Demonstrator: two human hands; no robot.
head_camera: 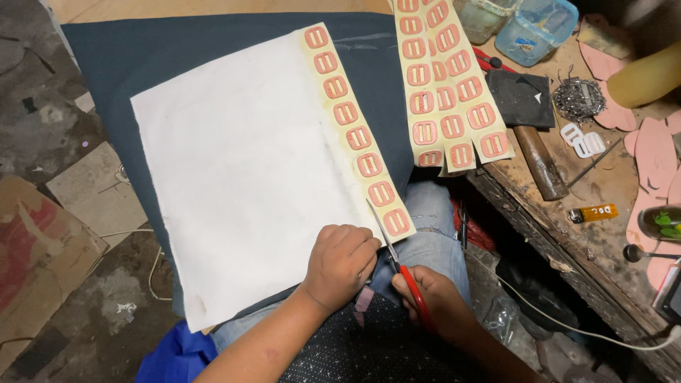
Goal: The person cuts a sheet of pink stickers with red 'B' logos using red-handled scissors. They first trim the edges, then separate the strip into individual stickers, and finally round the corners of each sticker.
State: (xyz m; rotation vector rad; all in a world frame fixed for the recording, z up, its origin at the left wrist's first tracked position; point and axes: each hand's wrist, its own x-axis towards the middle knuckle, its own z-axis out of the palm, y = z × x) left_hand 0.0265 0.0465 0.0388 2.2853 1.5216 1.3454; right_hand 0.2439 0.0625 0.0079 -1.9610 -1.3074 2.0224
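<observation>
Grimy concrete floor, littered with cardboard scraps, is seen at the far left. Over the person's lap a dark blue cloth is spread, and on it a large white sheet is laid, faintly smudged and slightly tilted. Along its right edge a yellowish strip carrying a single row of pink, slotted rectangular buckle shapes is joined. The near end of the sheet is pinned down by the left hand, whose fingers are curled into a loose fist on the paper. Just to its right, red-handled scissors are gripped by the right hand, fingers closed around the handles; the blades are set at the line between the sheet and the strip, near the strip's lowest buckle shape. Farther right, more strips of the same pink shapes hang over the edge of a worn wooden bench, where a hammer, an orange lighter and plastic tubs are laid.
</observation>
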